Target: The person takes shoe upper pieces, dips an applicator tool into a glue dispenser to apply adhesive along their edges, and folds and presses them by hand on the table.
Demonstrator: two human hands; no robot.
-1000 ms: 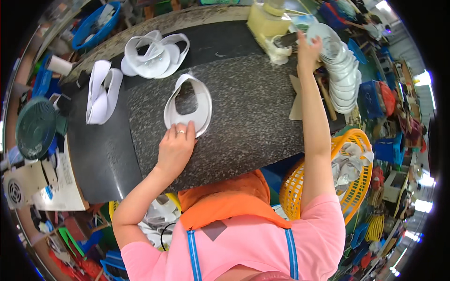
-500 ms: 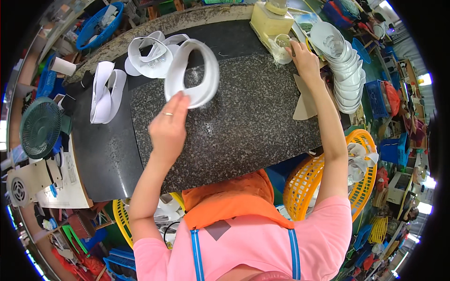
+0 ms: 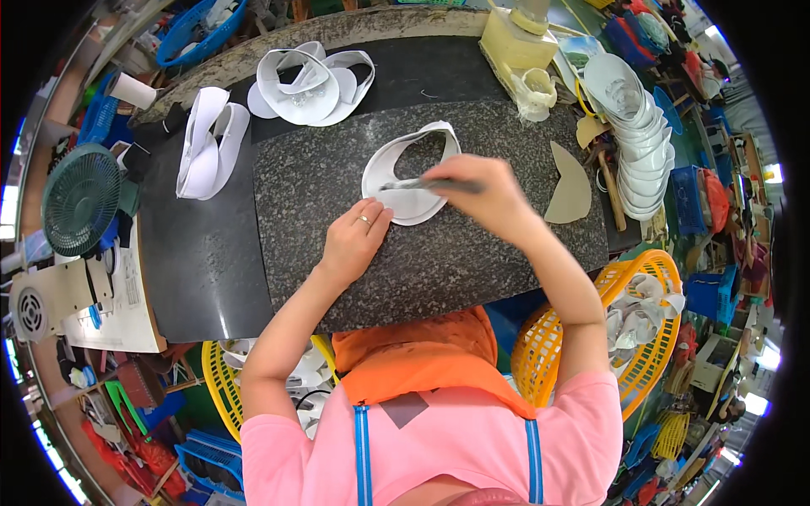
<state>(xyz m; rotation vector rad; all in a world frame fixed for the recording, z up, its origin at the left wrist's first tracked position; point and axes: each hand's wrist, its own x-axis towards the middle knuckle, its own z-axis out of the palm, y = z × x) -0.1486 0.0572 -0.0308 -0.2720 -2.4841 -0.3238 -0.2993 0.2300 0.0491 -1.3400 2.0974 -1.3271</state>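
A white shoe upper (image 3: 413,207), a curved band around an opening, lies on the speckled dark slab (image 3: 337,291) before me. My left hand (image 3: 354,240) holds its near left edge, fingers together and pressed down on it. In my right hand (image 3: 491,201) is a thin brush (image 3: 456,185) with a dark handle. Its tip meets the white surface of the upper, left of my right hand; motion blurs it slightly. Some of my right fingers are hidden behind the back of that hand.
More white uppers (image 3: 308,93) lie at the back left, another pair (image 3: 207,152) at the left. A cream pot (image 3: 536,93) stands at the back. To the right are a beige template (image 3: 569,185), a hammer (image 3: 612,194), stacked white pieces (image 3: 641,160) and a yellow basket (image 3: 540,354).
The upper has come down onto the slab, further right. My right hand has moved from the cream pot to the upper with the brush. The whole view has shifted slightly.
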